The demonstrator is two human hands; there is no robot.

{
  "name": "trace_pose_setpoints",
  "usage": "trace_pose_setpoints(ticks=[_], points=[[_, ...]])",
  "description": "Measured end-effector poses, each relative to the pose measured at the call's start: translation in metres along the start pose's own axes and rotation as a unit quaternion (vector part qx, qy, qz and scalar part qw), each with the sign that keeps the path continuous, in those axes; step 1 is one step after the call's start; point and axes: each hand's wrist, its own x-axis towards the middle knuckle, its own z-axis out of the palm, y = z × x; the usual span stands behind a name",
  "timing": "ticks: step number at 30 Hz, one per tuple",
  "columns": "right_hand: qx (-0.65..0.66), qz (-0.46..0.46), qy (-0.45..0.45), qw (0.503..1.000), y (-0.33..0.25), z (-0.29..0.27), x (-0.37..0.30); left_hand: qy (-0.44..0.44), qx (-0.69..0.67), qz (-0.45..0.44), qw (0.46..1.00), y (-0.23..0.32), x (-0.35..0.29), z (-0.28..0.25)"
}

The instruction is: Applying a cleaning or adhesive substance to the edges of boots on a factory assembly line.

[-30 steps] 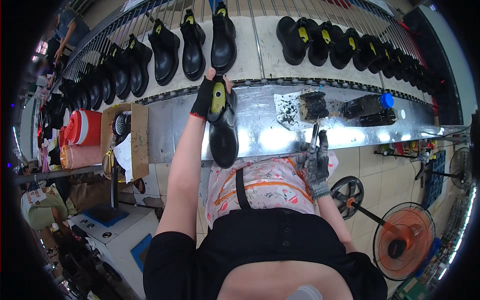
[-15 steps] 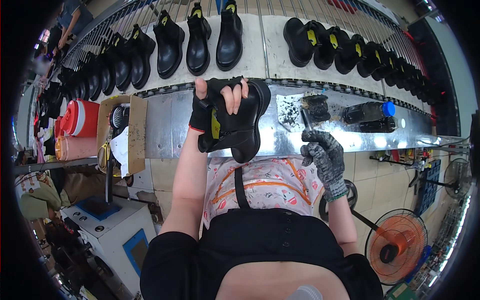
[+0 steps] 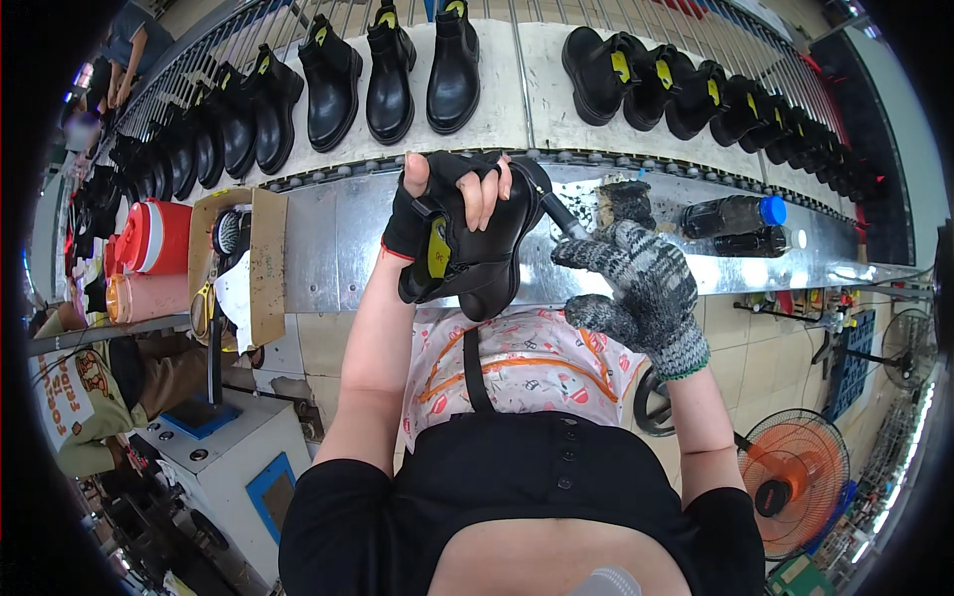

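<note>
Black boot at frame centre, above the metal bench; left hand fingers curled tight round it. Right hand, grey glove, pinches a brush against the boot's edge. Best keep boot steady, tilt sole toward brush, use short strokes.

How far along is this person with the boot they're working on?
Mid-step, it seems. The left hand holds a black boot tilted up over the metal bench, while the gloved right hand puts a dark-handled tool to its sole edge. Many black boots stand in rows on the conveyor behind; whether those are finished is unclear.
</note>
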Motion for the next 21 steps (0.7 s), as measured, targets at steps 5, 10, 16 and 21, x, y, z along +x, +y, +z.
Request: trace_pose_setpoints(ticks=[5, 10, 16, 21], points=[[-0.008, -0.001, 0.015, 1.0, 0.005, 0.006, -0.004, 0.032, -0.015, -0.005, 0.999, 0.002, 0.002, 0.01], [-0.004, -0.001, 0.0, 1.0, 0.009, 0.01, -0.003, 0.012, -0.01, -0.015, 1.0, 0.0, 0.002, 0.006], [-0.029, 0.001, -0.024, 0.999, 0.014, 0.012, 0.002, 0.01, 0.001, -0.015, 1.0, 0.0, 0.002, 0.001], [0.031, -0.025, 0.018, 0.999, 0.019, 0.033, 0.005, 0.047, -0.021, 0.021, 0.998, 0.001, 0.001, -0.004]])
